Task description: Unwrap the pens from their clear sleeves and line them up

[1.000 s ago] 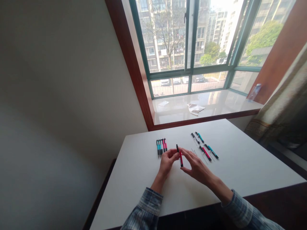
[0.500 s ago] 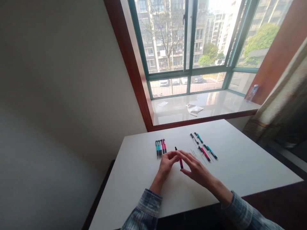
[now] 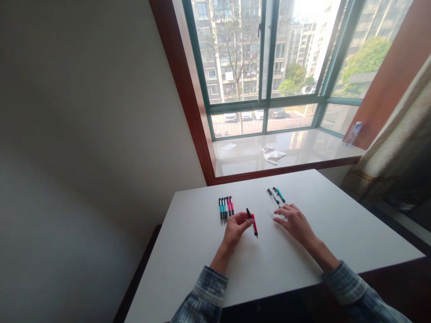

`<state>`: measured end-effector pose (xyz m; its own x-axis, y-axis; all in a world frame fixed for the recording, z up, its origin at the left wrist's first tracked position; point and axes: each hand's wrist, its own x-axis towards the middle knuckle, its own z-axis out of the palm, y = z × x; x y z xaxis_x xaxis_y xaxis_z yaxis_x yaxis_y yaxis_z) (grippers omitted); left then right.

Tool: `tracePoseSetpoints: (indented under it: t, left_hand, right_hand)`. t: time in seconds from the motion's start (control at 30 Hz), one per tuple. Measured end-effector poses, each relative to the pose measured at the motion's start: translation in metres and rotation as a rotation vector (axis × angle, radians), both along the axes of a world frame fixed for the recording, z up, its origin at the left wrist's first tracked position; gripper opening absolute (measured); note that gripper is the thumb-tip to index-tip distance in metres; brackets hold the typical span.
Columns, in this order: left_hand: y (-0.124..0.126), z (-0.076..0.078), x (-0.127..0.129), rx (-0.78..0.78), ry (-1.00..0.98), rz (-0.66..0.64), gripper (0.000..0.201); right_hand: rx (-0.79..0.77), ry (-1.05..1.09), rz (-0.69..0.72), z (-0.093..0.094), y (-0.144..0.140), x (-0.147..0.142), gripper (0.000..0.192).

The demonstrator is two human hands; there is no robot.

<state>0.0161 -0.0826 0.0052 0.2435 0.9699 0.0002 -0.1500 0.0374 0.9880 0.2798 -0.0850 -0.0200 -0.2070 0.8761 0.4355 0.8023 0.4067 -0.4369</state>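
Note:
A red pen (image 3: 254, 225) with black ends is pinched between the thumb and fingers of my left hand (image 3: 236, 231), tilted over the table. My right hand (image 3: 296, 224) hovers low at the right, thumb and fingers apart, above the pen parts. Thin refills (image 3: 270, 214) lie by its fingertips. It hides the other pens that were beside it. Beyond it are a teal pen (image 3: 280, 194) and a clear pen barrel with black parts (image 3: 273, 196). To the left, a row of several teal, white and red pens (image 3: 225, 208) lies side by side.
The white table (image 3: 188, 251) stands against a window sill (image 3: 242, 163) with a cloth (image 3: 273, 155), a paper sheet (image 3: 229, 147) and a clear bottle (image 3: 353, 133). A wall (image 3: 101, 157) is at left, a curtain (image 3: 387, 139) at right.
My right hand has left the red pen and moved right, over the loose pen parts. My left hand keeps hold of the pen in nearly the same place.

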Motion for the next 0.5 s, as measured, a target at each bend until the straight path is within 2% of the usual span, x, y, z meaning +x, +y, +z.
tracePoseSetpoints:
  t: [0.1,0.23,0.37,0.43,0.5]
  left_hand:
    - [-0.001,0.001,-0.001,0.001,0.003,0.013,0.032]
    - [-0.002,0.000,-0.002,-0.002,0.005,0.037,0.030]
    - [-0.001,-0.002,-0.002,-0.011,-0.003,0.031,0.029]
    - [0.000,-0.004,-0.002,-0.020,-0.014,0.016,0.029]
    - [0.000,-0.005,-0.001,-0.029,-0.015,0.010,0.030]
  right_hand:
    - [-0.023,0.053,-0.002,-0.002,0.000,-0.004,0.013]
    - [-0.078,0.296,-0.022,0.011,0.005,-0.011,0.022]
    - [-0.197,0.643,0.101,0.023,0.026,-0.024,0.030]
    - [-0.236,0.795,0.166,0.022,0.039,-0.031,0.034]
    - [-0.245,0.893,0.163,0.014,0.050,-0.036,0.038]
